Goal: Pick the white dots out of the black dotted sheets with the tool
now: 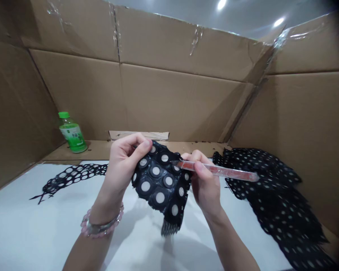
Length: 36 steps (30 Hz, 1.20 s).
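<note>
Your L hand (pixel 125 156): closed, thumb and fingers gripping the upper L part of a black dotted sheet (pixel 155 184). Bead bracelet (pixel 101 228) noted on that wrist, pink w/ a silvery band. Your R hand (pixel 205 182): closed on a pen-like tool (pixel 228 173), clear barrel w/ red inside, held approx. level. Its dark tip is at the upper R part of the sheet; can't tell if it's in actual contact. R fingers are partly hidden behind the sheet's R side.

Sheet is held up off the white desk (pixel 59 229), over its middle, tilted, w/ large pale round spots facing you; a ridged grey end hangs at the bottom.

At the desk's far L part, a black perforated strip (pixel 73 175) lies flat, its R end hidden by your L hand. Along the desk's R edge, a pile of black dotted sheets (pixel 279 195) lies overlapped, running from the far R corner twd you. Green-capped bottle (pixel 74 137) stands upright on cardboard beyond the desk's far L corner. Cardboard walls (pixel 183 101) enclose the far edge and both sides; small dark bits (pixel 196 142) lie along the back wall's foot.
</note>
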Available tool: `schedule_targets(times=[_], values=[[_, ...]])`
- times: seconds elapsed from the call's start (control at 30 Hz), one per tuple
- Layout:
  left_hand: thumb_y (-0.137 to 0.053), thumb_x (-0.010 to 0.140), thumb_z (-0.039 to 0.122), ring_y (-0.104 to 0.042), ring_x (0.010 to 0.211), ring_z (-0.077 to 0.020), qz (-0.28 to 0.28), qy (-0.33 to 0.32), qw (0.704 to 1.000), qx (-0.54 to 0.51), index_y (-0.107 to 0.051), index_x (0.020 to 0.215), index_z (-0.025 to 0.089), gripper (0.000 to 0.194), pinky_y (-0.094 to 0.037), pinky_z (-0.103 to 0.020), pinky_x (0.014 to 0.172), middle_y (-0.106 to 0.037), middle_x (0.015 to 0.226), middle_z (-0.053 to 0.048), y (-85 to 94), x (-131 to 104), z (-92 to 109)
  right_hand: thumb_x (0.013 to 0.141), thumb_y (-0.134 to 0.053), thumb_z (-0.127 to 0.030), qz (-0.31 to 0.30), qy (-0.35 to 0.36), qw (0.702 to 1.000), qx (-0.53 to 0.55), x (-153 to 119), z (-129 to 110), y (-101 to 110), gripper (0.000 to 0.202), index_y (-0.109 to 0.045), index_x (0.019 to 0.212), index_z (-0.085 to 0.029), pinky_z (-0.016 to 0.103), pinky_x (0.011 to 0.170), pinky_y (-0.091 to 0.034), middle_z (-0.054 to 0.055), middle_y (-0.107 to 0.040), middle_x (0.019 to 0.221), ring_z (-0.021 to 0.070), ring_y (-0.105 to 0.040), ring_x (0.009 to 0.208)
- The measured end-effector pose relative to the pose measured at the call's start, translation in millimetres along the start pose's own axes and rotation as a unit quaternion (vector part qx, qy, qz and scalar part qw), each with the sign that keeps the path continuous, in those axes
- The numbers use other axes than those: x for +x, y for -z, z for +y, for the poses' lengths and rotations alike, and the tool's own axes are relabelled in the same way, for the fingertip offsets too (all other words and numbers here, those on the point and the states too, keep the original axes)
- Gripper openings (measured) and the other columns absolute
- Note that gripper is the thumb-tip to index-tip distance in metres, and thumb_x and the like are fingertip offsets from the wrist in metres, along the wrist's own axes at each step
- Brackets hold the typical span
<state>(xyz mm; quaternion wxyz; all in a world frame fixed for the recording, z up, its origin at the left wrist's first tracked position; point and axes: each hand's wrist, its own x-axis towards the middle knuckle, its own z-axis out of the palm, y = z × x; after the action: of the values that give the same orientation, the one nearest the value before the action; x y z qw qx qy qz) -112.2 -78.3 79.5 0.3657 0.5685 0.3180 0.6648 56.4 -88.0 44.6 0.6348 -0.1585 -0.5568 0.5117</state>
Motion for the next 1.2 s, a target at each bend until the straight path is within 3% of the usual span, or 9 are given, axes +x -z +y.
schedule_targets(times=[0.27,0.53,0.67,0.83,0.93,1.07,1.2], values=[[-0.068,0.079,0.025,-0.041,0.047,-0.0069,0.006,-0.021,1.000,0.013,-0.058,0.058,0.018,0.024,-0.029,-0.018,0.041,-0.052,0.055,0.004,3.4,-4,0,0.096,-0.048,-0.033,0.033,0.033,0.992,-0.115,-7,1,-3,0.026,-0.047,0.073,-0.022,0.029,0.069,-0.032,-0.002,-0.050,0.076,0.0147,-0.042,0.071],[-0.065,0.083,0.021,-0.041,0.049,-0.0064,-0.004,-0.045,0.998,0.040,-0.059,0.060,0.019,0.023,-0.028,-0.018,0.044,-0.052,0.056,0.005,4.9,-5,2,0.098,-0.042,-0.022,0.009,0.117,0.956,-0.269,-8,0,-5,0.025,-0.038,0.074,-0.022,0.024,0.060,-0.034,-0.005,-0.042,0.070,0.0102,-0.039,0.061],[-0.064,0.084,0.019,-0.041,0.051,-0.0068,0.001,-0.065,0.995,0.076,-0.058,0.062,0.019,0.023,-0.029,-0.019,0.045,-0.051,0.057,0.006,2.0,-13,7,0.093,-0.044,-0.014,-0.003,0.148,0.912,-0.383,-11,-5,-11,0.024,-0.032,0.074,-0.023,0.023,0.054,-0.032,-0.006,-0.037,0.066,0.0094,-0.036,0.055],[-0.062,0.086,0.017,-0.041,0.051,-0.0067,0.009,-0.088,0.987,0.131,-0.059,0.065,0.020,0.021,-0.029,-0.019,0.046,-0.051,0.058,0.007,0.7,-21,13,0.088,-0.045,-0.008,0.043,0.196,0.836,-0.510,-13,-7,-19,0.026,-0.030,0.073,-0.023,0.026,0.051,-0.028,-0.005,-0.036,0.063,0.0100,-0.036,0.051],[-0.060,0.088,0.022,-0.039,0.053,-0.0074,-0.015,-0.063,0.990,0.123,-0.055,0.064,0.019,0.024,-0.029,-0.019,0.048,-0.048,0.059,0.006,5.6,-15,10,0.088,-0.046,-0.009,0.036,0.182,0.862,-0.472,-9,-6,-14,0.026,-0.030,0.072,-0.023,0.025,0.051,-0.028,-0.006,-0.034,0.062,0.0097,-0.034,0.051],[-0.055,0.091,0.035,-0.040,0.059,-0.0091,-0.115,0.042,0.988,0.094,-0.051,0.066,0.018,0.031,-0.033,-0.018,0.053,-0.044,0.063,0.004,14.8,0,1,0.095,-0.043,-0.017,0.002,0.141,0.927,-0.347,-6,-9,-4,0.025,-0.033,0.072,-0.023,0.024,0.055,-0.030,-0.006,-0.035,0.065,0.0100,-0.035,0.056],[-0.062,0.083,0.048,-0.041,0.058,-0.0090,-0.208,0.091,0.974,0.029,-0.051,0.069,0.018,0.035,-0.036,-0.017,0.052,-0.045,0.064,0.004,15.7,6,-7,0.099,-0.042,-0.027,-0.019,0.078,0.957,-0.277,-7,-15,-2,0.027,-0.037,0.073,-0.022,0.026,0.060,-0.030,-0.005,-0.037,0.067,0.0114,-0.035,0.060]])
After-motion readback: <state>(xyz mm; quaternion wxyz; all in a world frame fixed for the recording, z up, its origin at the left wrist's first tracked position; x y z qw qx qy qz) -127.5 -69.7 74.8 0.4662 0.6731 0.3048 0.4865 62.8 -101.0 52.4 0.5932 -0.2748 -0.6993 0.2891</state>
